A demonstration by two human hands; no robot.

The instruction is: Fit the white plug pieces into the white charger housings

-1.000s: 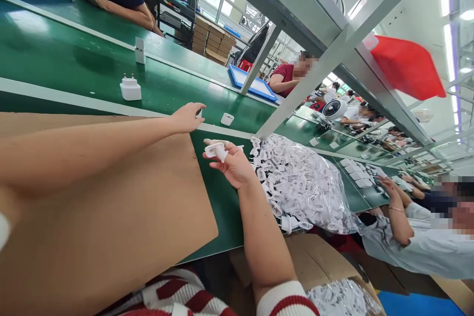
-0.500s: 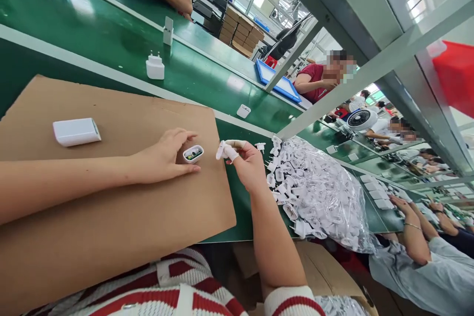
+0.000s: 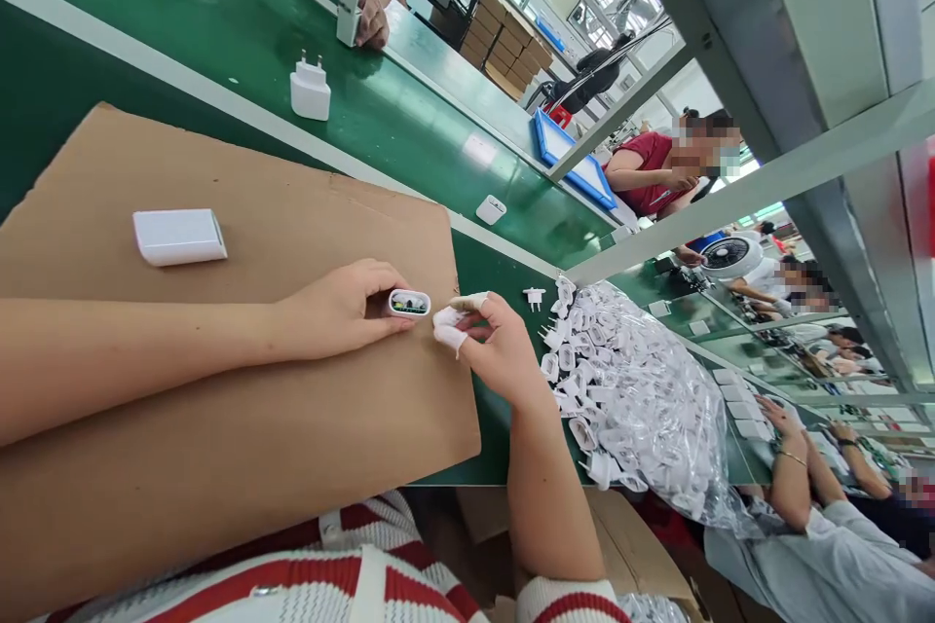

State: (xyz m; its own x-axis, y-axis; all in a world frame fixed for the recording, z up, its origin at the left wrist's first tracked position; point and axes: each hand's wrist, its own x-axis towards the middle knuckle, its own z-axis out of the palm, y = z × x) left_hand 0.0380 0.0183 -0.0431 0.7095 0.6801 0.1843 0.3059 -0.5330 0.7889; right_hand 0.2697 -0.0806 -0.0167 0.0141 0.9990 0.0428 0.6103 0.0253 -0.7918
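Note:
My left hand point(image 3: 351, 307) is closed round a white charger housing point(image 3: 409, 303), whose open end faces right and shows a green circuit board inside. Just right of it, my right hand point(image 3: 489, 336) has white coverings on its fingertips, curled and pressed together; whatever lies between them is too hard to make out. Both hands are over a brown cardboard sheet point(image 3: 292, 438). Another white housing point(image 3: 180, 237) lies on its side at the sheet's upper left.
A plastic bag point(image 3: 657, 389) of white plug parts lies at the right. Beyond the cardboard, a white charger point(image 3: 311, 90) and a white piece point(image 3: 491, 209) sit on the green bench. A person's hand point(image 3: 372, 19) touches another charger point(image 3: 349, 12).
My left hand has closed round the housing and moved it slightly right. The view has shifted. Across the bench, a person's hand has reached the standing charger.

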